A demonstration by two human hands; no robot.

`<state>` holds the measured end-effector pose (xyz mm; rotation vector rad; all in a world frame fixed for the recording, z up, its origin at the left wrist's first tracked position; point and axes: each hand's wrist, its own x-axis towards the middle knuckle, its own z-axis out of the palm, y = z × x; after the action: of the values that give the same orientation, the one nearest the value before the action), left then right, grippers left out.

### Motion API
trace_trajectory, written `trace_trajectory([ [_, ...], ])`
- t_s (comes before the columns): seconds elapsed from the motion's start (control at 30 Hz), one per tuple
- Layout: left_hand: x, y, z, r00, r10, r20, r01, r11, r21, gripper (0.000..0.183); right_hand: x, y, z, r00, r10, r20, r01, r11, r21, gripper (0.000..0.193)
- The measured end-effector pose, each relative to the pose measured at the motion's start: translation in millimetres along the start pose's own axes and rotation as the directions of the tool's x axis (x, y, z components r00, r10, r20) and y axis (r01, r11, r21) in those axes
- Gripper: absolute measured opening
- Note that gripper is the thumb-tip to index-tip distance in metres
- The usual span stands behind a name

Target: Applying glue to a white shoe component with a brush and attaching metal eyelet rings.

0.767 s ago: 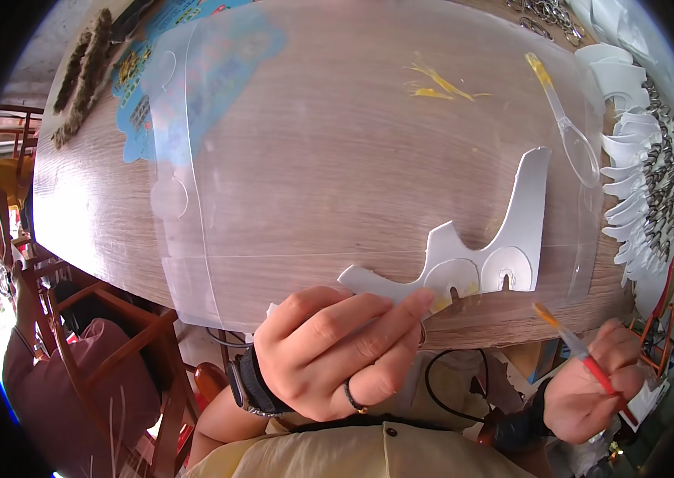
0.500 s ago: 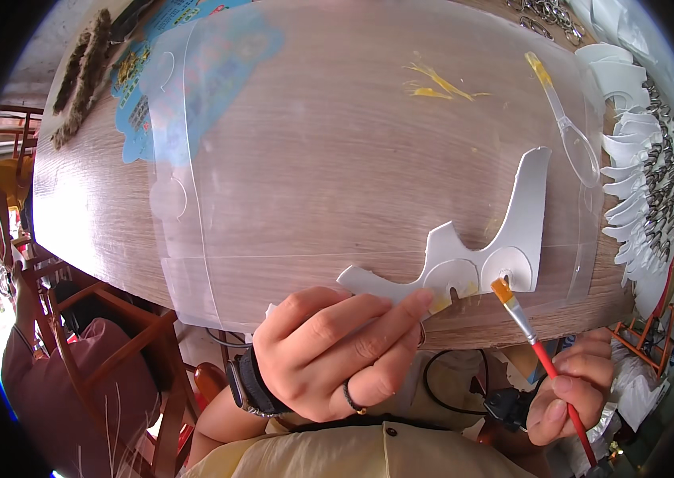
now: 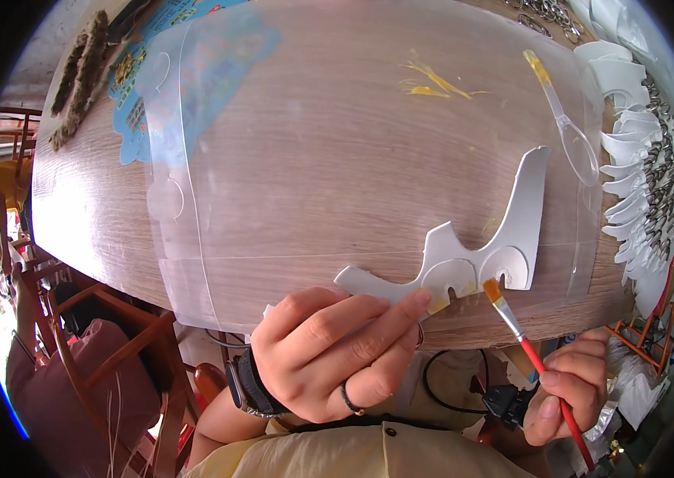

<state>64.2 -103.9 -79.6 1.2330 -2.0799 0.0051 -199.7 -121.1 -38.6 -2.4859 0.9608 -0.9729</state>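
A flat white cutout (image 3: 520,211), like foam sheet, with curved edges and round marked areas, lies near the table's front edge. My left hand (image 3: 337,350) is closed on its left part, fingers over the top; what lies under the palm is hidden. A bit of metal ring (image 3: 420,334) peeks out below the fingertips. My right hand (image 3: 572,390) grips a paintbrush (image 3: 530,350) with a red handle and tan bristles. The bristle tip is at the cutout's lower edge, between the two round areas. Yellowish smears mark the cutout near my left fingertips.
A clear plastic sheet (image 3: 313,183) covers much of the wooden table (image 3: 74,231). Yellow smears (image 3: 433,81) and a clear plastic spoon (image 3: 568,131) lie on it. White pieces with metal clasps (image 3: 640,175) crowd the right edge. Brown fuzzy strips (image 3: 82,80) lie far left.
The paintbrush in my right hand has moved slightly left, from the right round area to the gap between the two. My left hand and the cutout have barely moved.
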Motion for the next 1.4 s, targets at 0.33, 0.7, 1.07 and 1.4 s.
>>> trace_trajectory([
  [0.33,0.4,0.5,0.0,1.0,-0.004,-0.006,0.004,1.0,0.002,0.014,-3.2,-0.4,1.0,0.998,0.048,-0.043,-0.046,0.998,0.044,0.02],
  [0.7,1.0,1.7,0.4,1.0,-0.013,-0.009,0.013,1.0,-0.006,0.013,-18.2,-3.6,-2.2,0.954,0.239,-0.182,-0.166,0.925,0.342,0.02],
  [1.07,-2.1,0.2,-4.6,0.998,0.024,0.051,-0.024,1.0,-0.002,0.016,-12.7,-4.6,-15.1,0.913,0.295,-0.282,-0.209,0.931,0.3,0.02],
  [1.4,-3.2,-1.7,-7.6,0.999,0.043,-0.02,-0.044,0.999,-0.032,0.024,175.9,-18.6,-45.8,0.952,0.184,-0.243,-0.128,0.965,0.23,0.027],
])
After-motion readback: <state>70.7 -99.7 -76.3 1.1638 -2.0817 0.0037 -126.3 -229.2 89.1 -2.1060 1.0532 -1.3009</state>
